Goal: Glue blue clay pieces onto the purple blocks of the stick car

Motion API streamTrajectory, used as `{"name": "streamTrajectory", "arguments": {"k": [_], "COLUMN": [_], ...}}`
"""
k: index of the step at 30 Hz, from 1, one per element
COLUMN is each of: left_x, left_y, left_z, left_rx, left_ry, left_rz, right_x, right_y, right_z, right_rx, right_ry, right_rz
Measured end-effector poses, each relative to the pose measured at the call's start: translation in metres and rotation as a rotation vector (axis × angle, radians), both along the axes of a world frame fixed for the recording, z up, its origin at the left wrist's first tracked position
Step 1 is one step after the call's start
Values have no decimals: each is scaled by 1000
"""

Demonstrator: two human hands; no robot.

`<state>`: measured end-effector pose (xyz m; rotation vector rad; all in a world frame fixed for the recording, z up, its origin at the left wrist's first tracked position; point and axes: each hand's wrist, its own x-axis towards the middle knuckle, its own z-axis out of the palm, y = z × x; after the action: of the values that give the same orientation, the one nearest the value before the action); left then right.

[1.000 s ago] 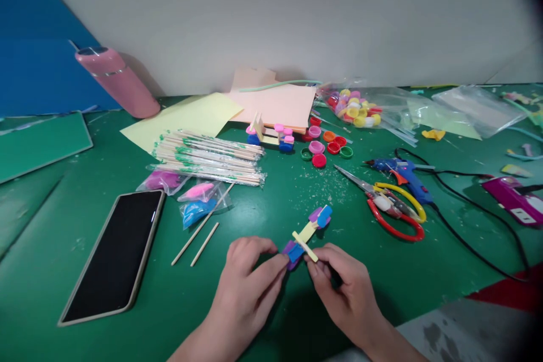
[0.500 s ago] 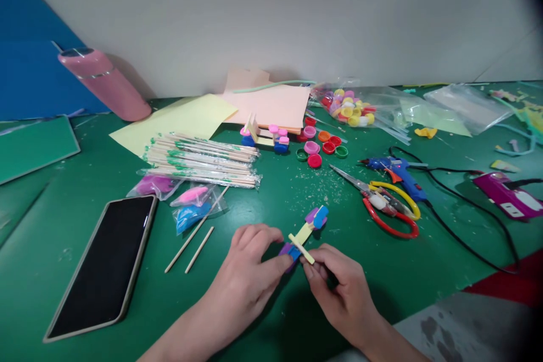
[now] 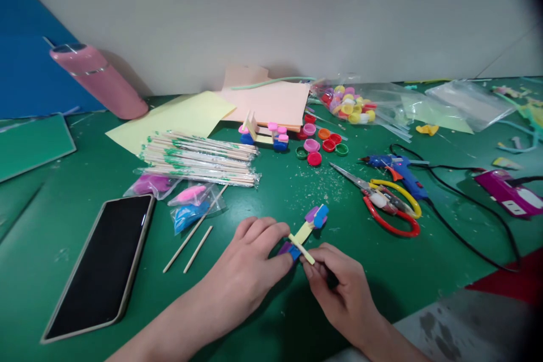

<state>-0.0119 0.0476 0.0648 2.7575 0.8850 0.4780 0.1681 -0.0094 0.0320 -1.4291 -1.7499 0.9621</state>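
In front of me lies a small craft model [image 3: 303, 233]: a pale yellow strip with purple and blue clay-like pieces at both ends. A short pale yellow piece [image 3: 302, 249] is set across it near its closer end. My left hand [image 3: 254, 260] is closed on the model, thumb against the blue and purple end and index fingertip at the crosspiece's far end. My right hand [image 3: 341, 280] pinches the near end of that crosspiece; its lower fingers are curled and partly hidden. A similar model [image 3: 265, 137] with pink and blue ends stands farther back.
Scissors [image 3: 382, 201], a blue glue gun [image 3: 396, 169] with its cord and several bottle caps [image 3: 314, 158] lie on the right. Leftward are a phone [image 3: 99, 266], wrapped sticks [image 3: 199, 158], clay bags [image 3: 193, 206] and a pink bottle [image 3: 102, 79].
My left index finger has straightened forward onto the crosspiece's far end, and the left forearm has shifted slightly left. My right hand has stayed in place with its pinch.
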Motion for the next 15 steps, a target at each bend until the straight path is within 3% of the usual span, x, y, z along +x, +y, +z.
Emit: {"name": "streamTrajectory", "arguments": {"k": [5, 9, 15], "left_x": [0, -6, -15], "left_y": [1, -1, -15], "left_z": [1, 7, -4], "left_rx": [-19, -135, -269], "left_ry": [-44, -69, -218], "left_rz": [1, 13, 221], "right_x": [-1, 0, -1], "right_y": [-1, -1, -1], "right_z": [0, 0, 0], "right_rx": [2, -6, 1], "right_ry": [12, 3, 4], "right_rz": [1, 0, -7]}}
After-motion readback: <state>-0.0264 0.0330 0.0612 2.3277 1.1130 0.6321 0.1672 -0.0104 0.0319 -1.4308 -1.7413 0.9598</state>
